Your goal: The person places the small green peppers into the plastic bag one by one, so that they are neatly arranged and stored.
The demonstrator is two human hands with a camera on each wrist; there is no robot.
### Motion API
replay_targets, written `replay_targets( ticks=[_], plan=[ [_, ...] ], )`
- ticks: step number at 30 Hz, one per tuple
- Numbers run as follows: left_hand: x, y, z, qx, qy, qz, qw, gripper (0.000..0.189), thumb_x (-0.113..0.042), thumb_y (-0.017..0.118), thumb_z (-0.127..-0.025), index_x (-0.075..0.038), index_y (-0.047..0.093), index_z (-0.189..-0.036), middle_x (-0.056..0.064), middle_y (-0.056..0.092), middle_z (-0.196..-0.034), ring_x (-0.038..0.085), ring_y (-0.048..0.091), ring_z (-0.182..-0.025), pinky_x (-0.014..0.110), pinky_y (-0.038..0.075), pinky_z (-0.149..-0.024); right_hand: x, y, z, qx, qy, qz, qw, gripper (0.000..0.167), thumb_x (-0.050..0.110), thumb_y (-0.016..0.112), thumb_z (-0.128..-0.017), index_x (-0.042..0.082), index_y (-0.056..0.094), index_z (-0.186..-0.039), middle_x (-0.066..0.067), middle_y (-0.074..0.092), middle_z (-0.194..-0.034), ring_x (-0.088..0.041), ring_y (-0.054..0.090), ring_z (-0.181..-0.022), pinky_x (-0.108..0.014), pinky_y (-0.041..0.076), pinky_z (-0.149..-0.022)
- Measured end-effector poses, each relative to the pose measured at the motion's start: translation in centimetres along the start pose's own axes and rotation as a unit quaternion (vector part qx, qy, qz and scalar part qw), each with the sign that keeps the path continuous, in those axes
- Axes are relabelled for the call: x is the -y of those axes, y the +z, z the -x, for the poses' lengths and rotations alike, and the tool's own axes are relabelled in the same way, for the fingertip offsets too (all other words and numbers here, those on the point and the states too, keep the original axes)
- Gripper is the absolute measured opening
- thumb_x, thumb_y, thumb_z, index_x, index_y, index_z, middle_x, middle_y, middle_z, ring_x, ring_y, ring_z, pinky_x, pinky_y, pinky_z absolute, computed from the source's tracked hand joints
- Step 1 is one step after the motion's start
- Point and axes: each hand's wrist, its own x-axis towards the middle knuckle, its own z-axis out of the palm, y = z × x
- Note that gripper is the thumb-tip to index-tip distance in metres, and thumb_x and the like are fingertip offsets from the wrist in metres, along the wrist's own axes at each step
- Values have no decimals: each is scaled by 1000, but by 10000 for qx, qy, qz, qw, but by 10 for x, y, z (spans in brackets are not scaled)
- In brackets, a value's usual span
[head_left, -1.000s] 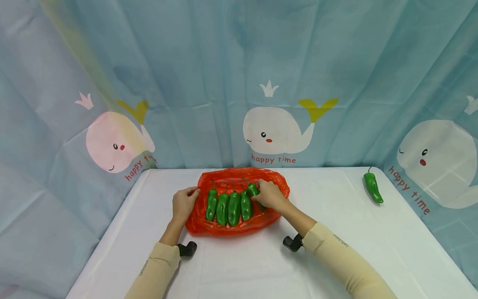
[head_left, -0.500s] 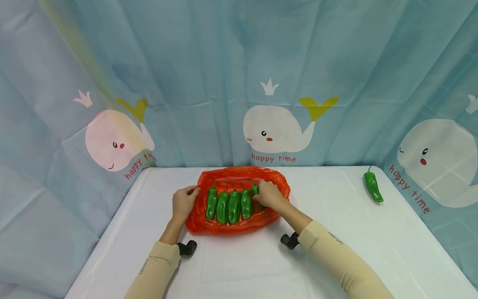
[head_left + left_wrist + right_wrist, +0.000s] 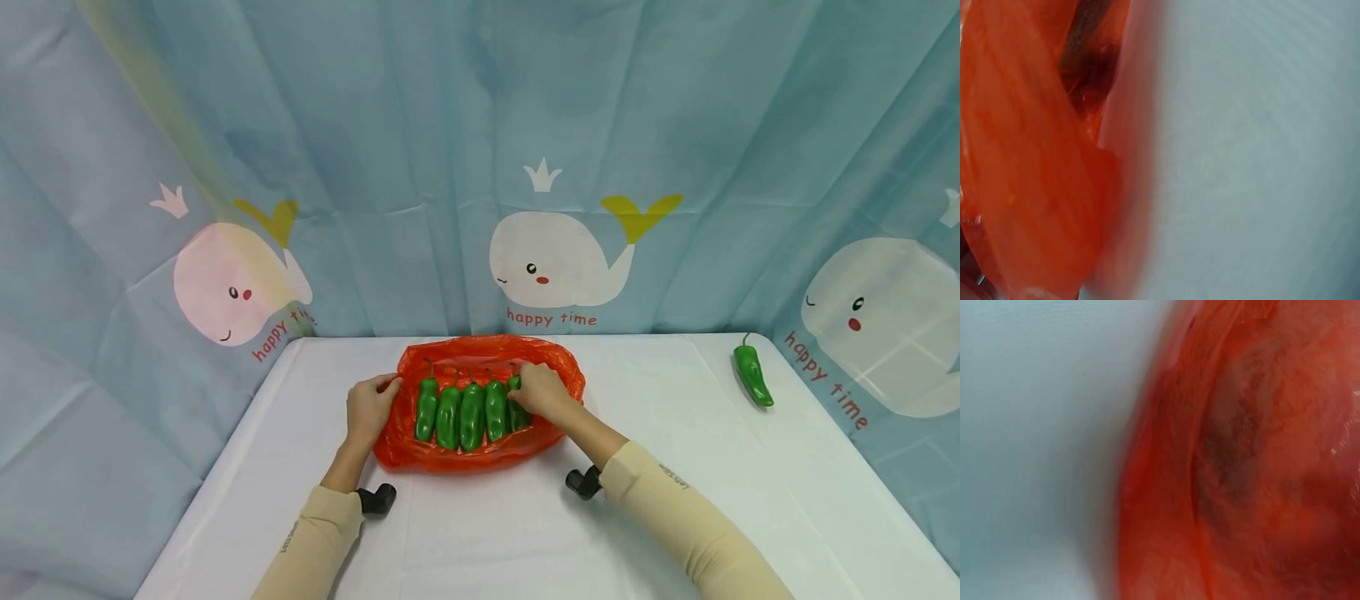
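Observation:
A red plastic bag (image 3: 450, 460) lies spread wide in the head view, its edge forming a low rim. Inside it several green peppers stand side by side in a row, stems away from me, among them a middle pepper (image 3: 472, 417). My left hand (image 3: 370, 410) pinches the bag's left rim. At the right end of the row, my right hand (image 3: 546, 392) grips the last pepper (image 3: 519, 414) near its upper end, partly covering it. Both wrist views show mostly red film, the bag's side (image 3: 1035, 175) on the left and the bag's wall (image 3: 1160, 537) on the right; neither shows fingers clearly.
One more green pepper (image 3: 752, 377) lies alone near the far right corner of the white table (image 3: 480, 533). A blue curtain (image 3: 420, 167) with whale prints hangs right behind the table and along its sides.
The pepper under my right hand has turned from a slant to nearly in line with the row, and its neighbour sits straighter. The left hand stays at the rim.

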Motion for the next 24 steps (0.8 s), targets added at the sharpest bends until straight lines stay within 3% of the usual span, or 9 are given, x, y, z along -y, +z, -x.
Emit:
replay_targets(
  ticks=[6,10,16,21,24],
  plan=[
    [1,2,-1,-28,18,-13,10000,30,-23,63,-94,0,73,-110,19,73,-105,34,68,-99,48,56,-87,-3,-10,1,104,-59,132,9998,32,27,73,-87,2,66,-106,-4,62,-74,-16,57,-64,-23,45,-53],
    [1,3,-2,-84,72,-48,9999,29,-21,63,-94,1,73,-109,20,73,-104,36,68,-98,49,56,-87,-3,-19,1,25,-179,286,9994,28,28,72,-87,4,66,-98,-5,64,-78,-18,58,-67,-28,48,-56],
    [1,2,-3,-124,9,-112,9999,27,-21,65,-92,0,74,-107,19,74,-102,35,69,-97,48,55,-85,-8,-34,0,-212,-422,450,9979,33,30,71,-88,4,68,-108,-9,72,-100,-25,66,-85,-40,55,-73],
    [1,2,-3,-124,22,-128,9998,28,-20,65,-93,1,74,-108,20,74,-102,35,69,-96,48,55,-85,-20,-43,-4,-456,-784,165,9957,30,24,68,-91,2,68,-111,-13,72,-104,-25,64,-83,-38,55,-72],
    [1,1,-3,-120,37,-123,9998,28,-21,65,-93,1,74,-108,20,74,-101,35,69,-96,48,55,-84,-28,-50,-5,-610,-839,82,9946,29,23,68,-91,2,68,-111,-14,71,-107,-27,65,-90,-40,57,-79]
  ],
)
